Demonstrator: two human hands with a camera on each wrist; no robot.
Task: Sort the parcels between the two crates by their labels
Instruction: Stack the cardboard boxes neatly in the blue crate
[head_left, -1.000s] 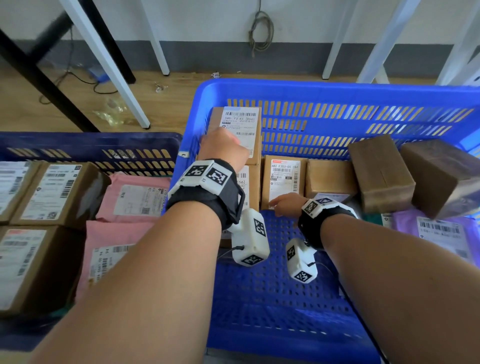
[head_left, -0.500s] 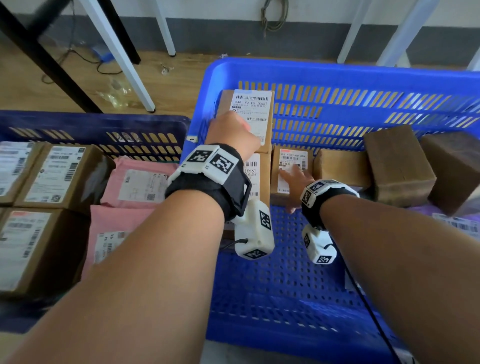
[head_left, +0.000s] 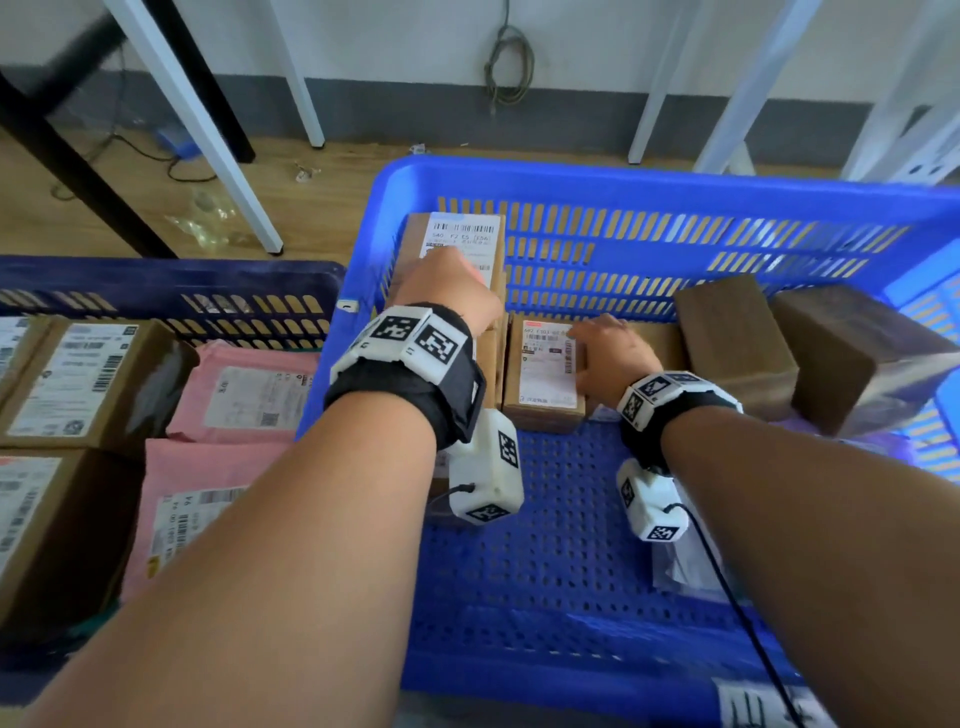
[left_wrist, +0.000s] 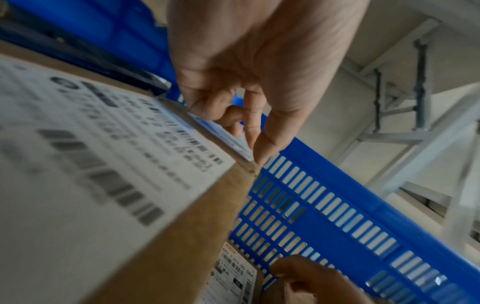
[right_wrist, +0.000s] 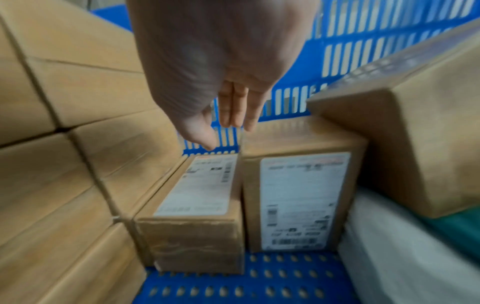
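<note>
A bright blue crate (head_left: 649, 182) stands on the right, a dark blue crate (head_left: 171, 270) on the left. In the bright crate's back left corner cardboard boxes are stacked. My left hand (head_left: 452, 291) sits on the top labelled box (head_left: 462, 234); its curled fingers (left_wrist: 257, 148) and thumb grip that box's edge. A small labelled box (head_left: 540, 374) lies beside the stack. My right hand (head_left: 597, 343) is over its far right corner, fingers (right_wrist: 233, 107) straight and together, pointing down at the gap to the neighbouring box (right_wrist: 303, 195).
Two plain brown boxes (head_left: 737, 353) (head_left: 857, 358) lean at the bright crate's right, over a white mailer (right_wrist: 389, 246). The dark crate holds pink mailers (head_left: 249, 395) and labelled cardboard boxes (head_left: 78, 379). White and black table legs stand on the wooden floor behind.
My right hand has moved forward from the small box's near end to its far right corner. My left hand has stayed on the corner box.
</note>
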